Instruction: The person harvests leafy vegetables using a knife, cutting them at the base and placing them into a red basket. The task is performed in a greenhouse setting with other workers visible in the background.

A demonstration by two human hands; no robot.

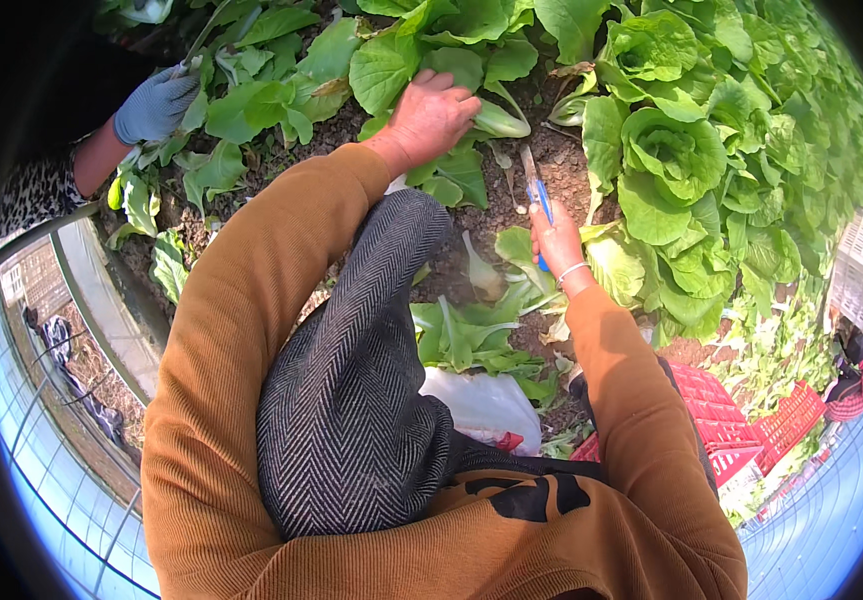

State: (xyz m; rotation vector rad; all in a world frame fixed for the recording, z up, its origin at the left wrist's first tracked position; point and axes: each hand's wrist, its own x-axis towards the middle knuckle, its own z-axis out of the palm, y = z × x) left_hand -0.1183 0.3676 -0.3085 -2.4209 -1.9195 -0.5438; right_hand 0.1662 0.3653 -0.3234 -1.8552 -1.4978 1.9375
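Observation:
My left hand (435,112) is closed around a leafy green cabbage (502,120), whose pale stalk base points right, just above the soil. Broad leaves spread from it beyond my fingers. My right hand (560,241), with a bracelet at the wrist, grips a knife (540,196) with a blue handle. Its soil-marked blade points up and away, a little below the stalk base and apart from it. Bare brown soil (562,161) lies around the blade. To the right of the knife stand rooted leafy heads (673,154).
At the left is a co-worker's gloved hand (157,105) among leaves. Trimmed leaves (461,337) and a white plastic bag (487,405) lie near my knee. Red crates (713,412) stand at lower right, a white crate (859,270) farther out. A concrete edge (105,292) runs along the left.

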